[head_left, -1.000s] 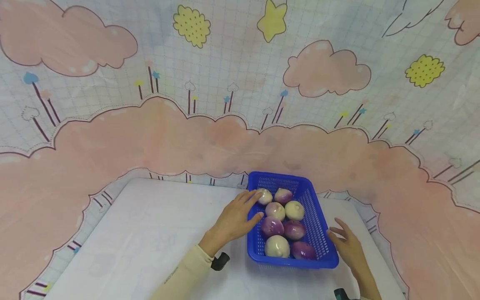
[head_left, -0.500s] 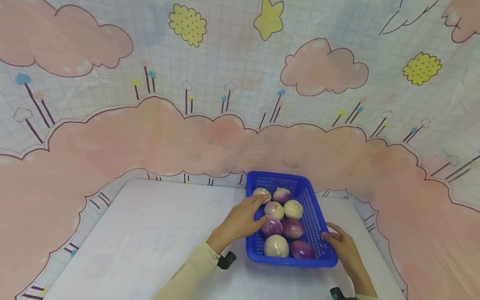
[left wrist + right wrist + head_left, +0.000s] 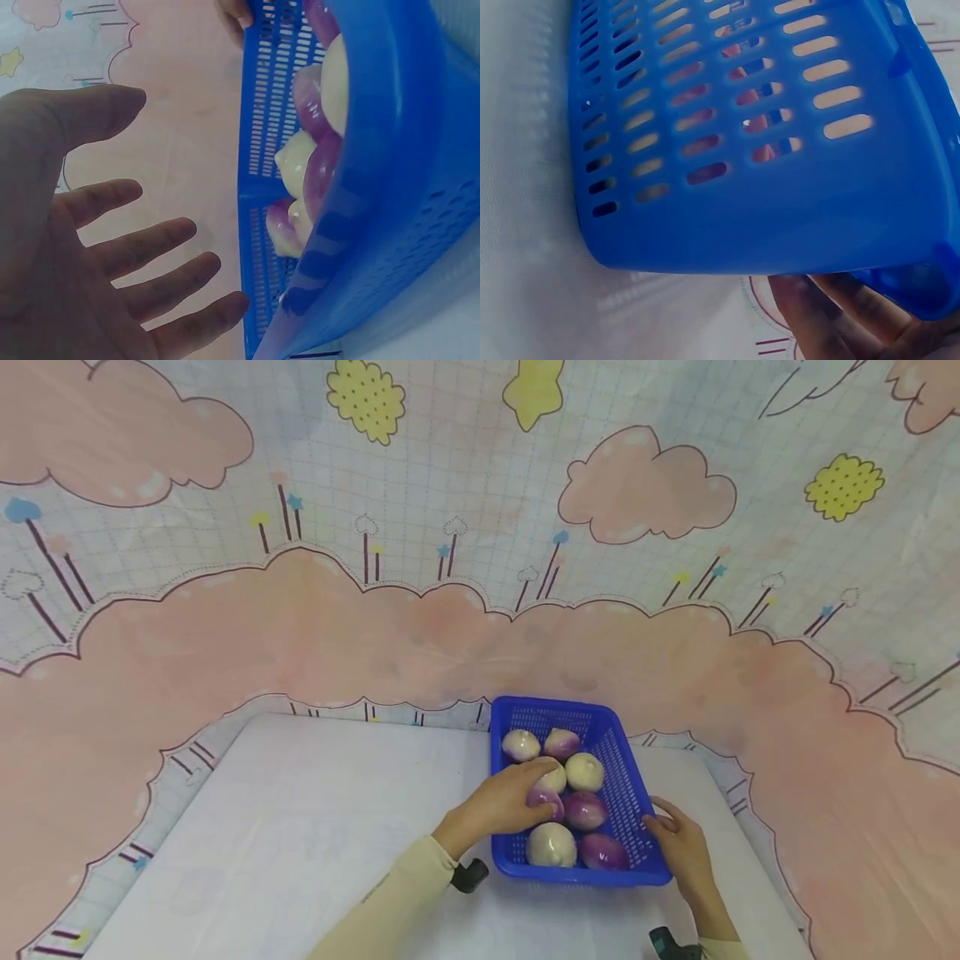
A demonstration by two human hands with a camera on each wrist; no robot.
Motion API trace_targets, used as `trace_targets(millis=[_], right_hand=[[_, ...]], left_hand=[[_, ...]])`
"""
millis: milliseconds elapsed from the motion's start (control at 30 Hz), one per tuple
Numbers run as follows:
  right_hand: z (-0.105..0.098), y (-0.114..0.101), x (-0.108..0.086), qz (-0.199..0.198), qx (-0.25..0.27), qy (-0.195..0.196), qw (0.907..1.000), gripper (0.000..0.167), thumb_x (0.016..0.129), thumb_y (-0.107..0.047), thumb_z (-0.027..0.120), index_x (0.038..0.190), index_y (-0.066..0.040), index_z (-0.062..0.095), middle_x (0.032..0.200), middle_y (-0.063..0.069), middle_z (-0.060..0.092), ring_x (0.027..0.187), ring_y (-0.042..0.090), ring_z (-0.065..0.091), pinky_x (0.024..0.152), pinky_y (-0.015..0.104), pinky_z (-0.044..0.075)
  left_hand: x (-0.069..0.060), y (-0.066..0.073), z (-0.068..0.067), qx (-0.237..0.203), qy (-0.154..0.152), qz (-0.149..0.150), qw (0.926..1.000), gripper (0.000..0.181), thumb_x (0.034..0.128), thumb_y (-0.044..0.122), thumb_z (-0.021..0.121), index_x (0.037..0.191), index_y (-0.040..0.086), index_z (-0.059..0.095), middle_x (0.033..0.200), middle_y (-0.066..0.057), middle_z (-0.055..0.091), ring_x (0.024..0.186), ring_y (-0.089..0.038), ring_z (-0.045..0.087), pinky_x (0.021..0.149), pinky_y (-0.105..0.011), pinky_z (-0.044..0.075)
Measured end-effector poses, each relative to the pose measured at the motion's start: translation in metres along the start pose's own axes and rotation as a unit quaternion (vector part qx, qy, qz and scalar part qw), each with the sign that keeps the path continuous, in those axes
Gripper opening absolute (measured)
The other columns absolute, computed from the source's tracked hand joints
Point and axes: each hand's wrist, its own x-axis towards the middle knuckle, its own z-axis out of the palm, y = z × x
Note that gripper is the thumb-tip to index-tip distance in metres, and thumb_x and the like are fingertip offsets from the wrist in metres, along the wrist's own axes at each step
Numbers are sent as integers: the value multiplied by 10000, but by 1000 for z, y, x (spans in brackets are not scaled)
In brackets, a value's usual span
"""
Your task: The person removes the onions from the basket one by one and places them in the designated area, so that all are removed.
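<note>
A blue plastic basket (image 3: 581,877) stands on the white table with several glossy, round, white and purple onions (image 3: 551,845) in it. My left hand (image 3: 498,800) reaches over the basket's left rim, above the onions in the middle of the left row, and partly hides two of them. Its fingers (image 3: 161,247) are spread and hold nothing in the left wrist view. At the basket's right side, my right hand (image 3: 688,853) holds the rim, thumb on top and fingers outside. Below the basket wall (image 3: 727,232), fingertips (image 3: 791,289) of that hand touch it in the right wrist view.
The white table (image 3: 315,827) stretches out to the left of the basket. Behind it hangs a patterned cloth (image 3: 420,643) with clouds and stars. A black wrist device (image 3: 470,877) sits by the left sleeve, another (image 3: 672,945) by the right.
My left hand has moved right and nearer, from the far-left onion to over the middle onions. The right hand has come in from beside the basket and taken hold of its rim.
</note>
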Motion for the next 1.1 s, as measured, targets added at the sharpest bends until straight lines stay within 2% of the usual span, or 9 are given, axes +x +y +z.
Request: trace_targets(millis=[67,200,333,433,533,600,767,833,1100], right_hand=[[1,0,0,16,-44,94,9999,491,1015,-240,526,1466,-71,429,1333,276,571,1209,456,584,1015,623,452],[1,3,-1,48,-81,231,9997,487,1008,-250,530,1455,-73,451,1320,265,584,1232,458,564,1031,624,429],[0,7,1,61,-10,210,9998,479,1009,-253,527,1448,-74,460,1321,265,591,1214,434,583,1024,585,452],[0,10,3,114,286,12,9995,515,1015,-312,526,1461,-69,437,1365,270,559,1206,399,592,1017,536,482],[-1,12,5,276,735,-338,9963,607,1007,-401,524,1503,-88,366,1469,274,452,1289,435,521,1062,551,452],[-2,14,6,403,1011,-519,9927,646,997,-414,540,1527,-120,319,1520,267,386,1340,460,462,1073,556,436],[1,19,6,514,1513,-698,9847,678,972,-361,598,1539,-162,284,1538,255,366,1356,457,448,1035,536,479],[1,20,7,498,1608,-772,9827,681,975,-357,594,1543,-160,274,1534,261,367,1347,446,465,1018,522,498],[-11,28,13,280,1897,-1371,9718,662,997,-253,542,1563,-163,210,1546,291,321,1347,444,463,1029,513,491]], left_hand=[[2,1,4,98,-32,44,9999,564,931,351,628,1441,188,452,1434,11,536,1311,-206,534,1100,-388,445],[4,4,12,138,-196,-83,9997,540,938,387,620,1426,208,475,1321,14,618,1194,-192,611,1003,-388,516],[6,8,17,76,-436,-168,9989,586,934,413,623,1453,189,471,1323,-19,643,1206,-193,615,1003,-406,519],[9,10,18,-47,-619,-165,9979,567,933,385,638,1438,177,486,1298,-27,655,1188,-194,622,994,-393,522],[10,12,20,-263,-795,-250,9962,549,930,349,655,1422,161,503,1286,-48,659,1166,-195,628,985,-373,526],[12,12,21,-422,-894,-258,9948,536,925,324,671,1409,152,518,1226,-56,681,1072,-164,649,933,-325,542],[14,12,28,-415,-1042,-29,9937,530,906,249,702,1394,129,534,1154,-58,693,976,-147,646,881,-249,532],[14,12,30,-285,-1083,23,9937,535,896,236,712,1390,123,540,1169,-56,691,1037,-167,650,926,-252,523],[14,15,36,-138,-1316,-202,9910,518,878,232,733,1360,129,572,1168,-65,684,1060,-142,639,959,-262,518]])
